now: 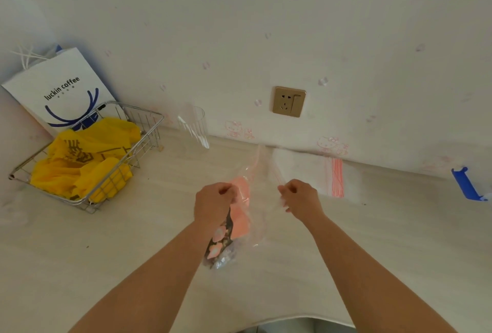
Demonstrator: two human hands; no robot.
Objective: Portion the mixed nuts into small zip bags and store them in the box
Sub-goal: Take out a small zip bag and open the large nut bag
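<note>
Right now everything sits on the pale wood-grain table (80, 266), which runs back to a wall with a brass-coloured socket (288, 101). Biggest thing on it is the wire basket (149, 130) at far left, stuffed with yellow plastic bags (87, 157), a white Luckin Coffee paper bag (53, 87) leaning behind it. A clear plastic container (194, 127) stands by the wall, well apart from the hands; whether that is the storage box, I cannot tell.

Against the wall to the right lies a flat stack of small zip bags (314, 173) with red seal strips, just beyond the right hand.

Now the centre. The left hand (214, 203) is curled tight around the neck of the mixed nuts packet (234, 221), pink and dark, hanging low toward the table, its long axis running from the fist back toward the person. The right hand (300, 197) is pinched on the rim of a clear small zip bag (262, 173), thin film stretched between the two fists, its mouth apparently up between them.

So the relation that matters: packet on the left, bag mouth just to its right, nearly touching. My read is the left hand, already holding the nuts, needs to tip the packet rightward into that mouth while the right keeps it spread.
</note>
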